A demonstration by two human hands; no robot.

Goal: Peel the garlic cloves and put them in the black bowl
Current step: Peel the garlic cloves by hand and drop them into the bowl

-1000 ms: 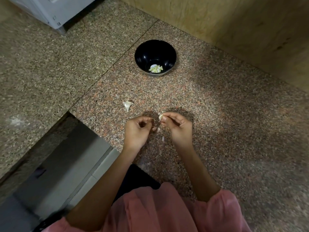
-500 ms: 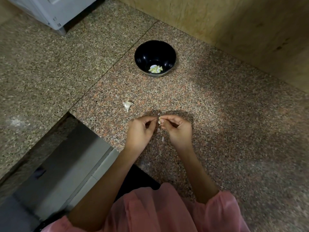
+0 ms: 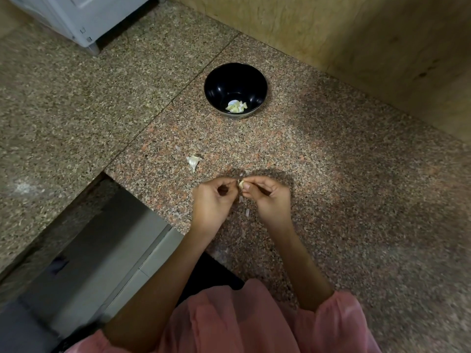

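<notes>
Person at granite counter (image 3: 331, 174), both hands close together just above it. Right hand (image 3: 270, 200) pinches garlic clove (image 3: 241, 184) between thumb and forefinger, other fingers curled. Left hand (image 3: 211, 202) curled too, fingertips nipping clove's near edge. Black bowl (image 3: 235, 80) well beyond hands, peeled cloves (image 3: 237, 107) lying in its bottom. Unpeeled garlic piece (image 3: 193, 161) on counter left of hands. Pale skin scraps (image 3: 246, 212) under wrists.
</notes>
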